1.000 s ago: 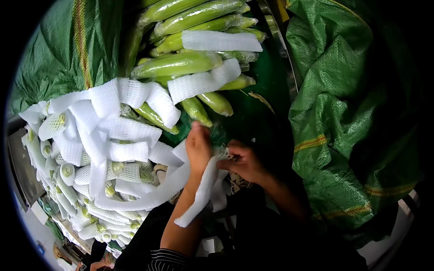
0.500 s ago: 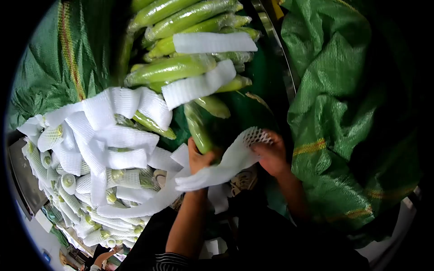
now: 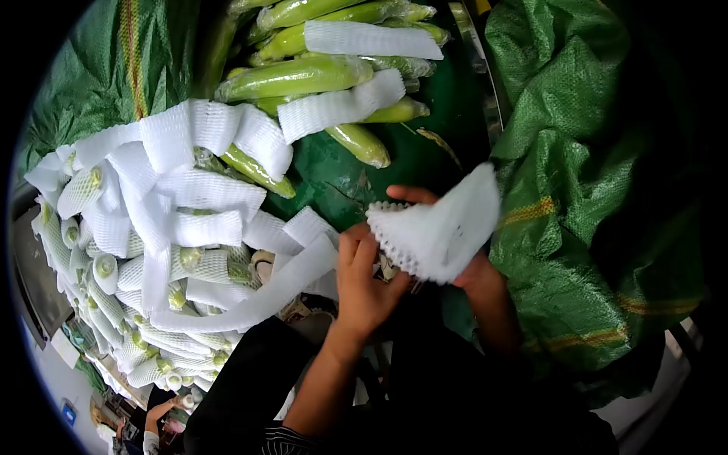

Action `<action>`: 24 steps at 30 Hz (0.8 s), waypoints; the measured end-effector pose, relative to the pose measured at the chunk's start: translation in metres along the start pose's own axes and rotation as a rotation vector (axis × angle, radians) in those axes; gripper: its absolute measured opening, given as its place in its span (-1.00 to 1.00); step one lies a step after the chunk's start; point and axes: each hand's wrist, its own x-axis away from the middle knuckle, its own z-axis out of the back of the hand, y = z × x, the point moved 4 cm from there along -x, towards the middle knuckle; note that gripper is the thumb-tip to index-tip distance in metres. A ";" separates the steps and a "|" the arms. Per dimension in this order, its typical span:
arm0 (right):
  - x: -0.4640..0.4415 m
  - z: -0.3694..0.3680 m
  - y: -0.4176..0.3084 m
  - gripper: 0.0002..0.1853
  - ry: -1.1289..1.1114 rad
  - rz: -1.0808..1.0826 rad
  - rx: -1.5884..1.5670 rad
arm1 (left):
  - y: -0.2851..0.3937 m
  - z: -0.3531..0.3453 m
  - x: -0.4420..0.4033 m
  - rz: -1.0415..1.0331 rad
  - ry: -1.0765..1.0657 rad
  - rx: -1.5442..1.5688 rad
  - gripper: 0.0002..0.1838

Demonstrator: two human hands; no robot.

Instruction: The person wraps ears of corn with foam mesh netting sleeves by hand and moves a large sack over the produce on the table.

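Observation:
A white foam net sleeve [image 3: 444, 231] is spread wide between my hands, its stretched holed edge towards the left. My right hand [image 3: 476, 274] is closed on the sleeve from behind, with most of its fingers covered; one finger shows above the foam. At the holed edge, my left hand [image 3: 364, 279] has bent fingers and thumb against the foam. The film-wrapped green vegetable cannot be seen at my hands; whether it is inside the sleeve is hidden. Other long wrapped green vegetables [image 3: 296, 79] lie beyond, with loose flat sleeves [image 3: 341, 106] on them.
On the left is a heap of sleeved vegetables [image 3: 136, 341] under more loose sleeves [image 3: 208, 227]. Green woven sacks [image 3: 561, 197] stand at right and upper left. A metal edge [image 3: 485, 83] runs by the right sack. Another person's arm [image 3: 159, 413] shows lower left.
The wrapped vegetable in my left hand has gone out of sight. The sleeve has risen and spread open, and my left hand has moved right to its edge. The view has shifted slightly.

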 end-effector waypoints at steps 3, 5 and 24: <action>-0.005 -0.002 0.001 -0.40 0.011 0.168 -0.054 | 0.025 0.000 0.004 0.315 0.062 0.442 -0.46; -0.006 0.003 0.009 -0.20 0.062 0.150 0.165 | 0.022 -0.007 0.012 0.538 0.143 0.823 -0.52; -0.007 -0.014 -0.005 -0.68 0.128 -0.058 0.618 | 0.021 0.002 0.034 0.547 0.249 1.285 -0.81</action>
